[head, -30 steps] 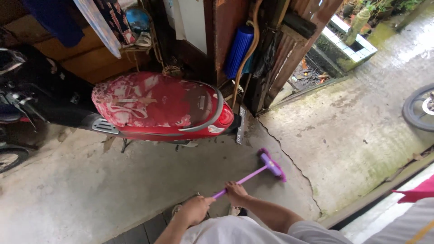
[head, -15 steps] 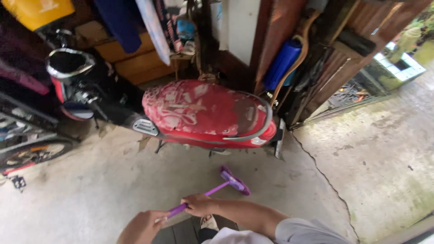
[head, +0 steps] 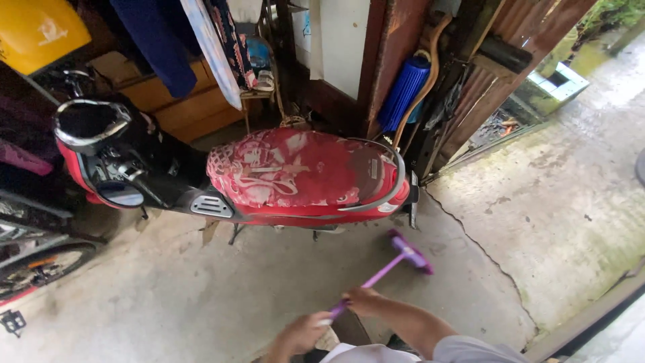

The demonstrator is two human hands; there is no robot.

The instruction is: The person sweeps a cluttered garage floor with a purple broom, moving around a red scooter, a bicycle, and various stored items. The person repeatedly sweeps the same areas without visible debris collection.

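While the concrete floor (head: 201,289) takes up most of the view, cracked toward the doorway on the right, the biggest thing on it is a red scooter (head: 269,178) parked side-on, its seat draped in a red and white patterned cover (head: 282,168). Left of it a bicycle wheel (head: 33,265) shows at the edge. Behind the scooter, dark blue clothes (head: 158,40) hang above wooden drawers (head: 175,107), and a blue ribbed cylinder (head: 402,94) leans upright against the brown wooden post (head: 386,60). A white panel (head: 339,40) is fixed to the wall beside that post, and a yellow shape (head: 37,30) with a pale mark fills the upper left corner; no packages can be made out.

Smaller still is the purple broom (head: 396,259), its head (head: 410,252) resting on the floor just below the scooter's rear end, its thin handle slanting back toward the person. Both hands are clenched round that handle: the right hand (head: 363,300) further down the shaft, the left hand (head: 302,334) at the near end. The broom looks light, a stiff plastic stick with a soft bristle head, best held with hands spread apart on the shaft, as it is now.
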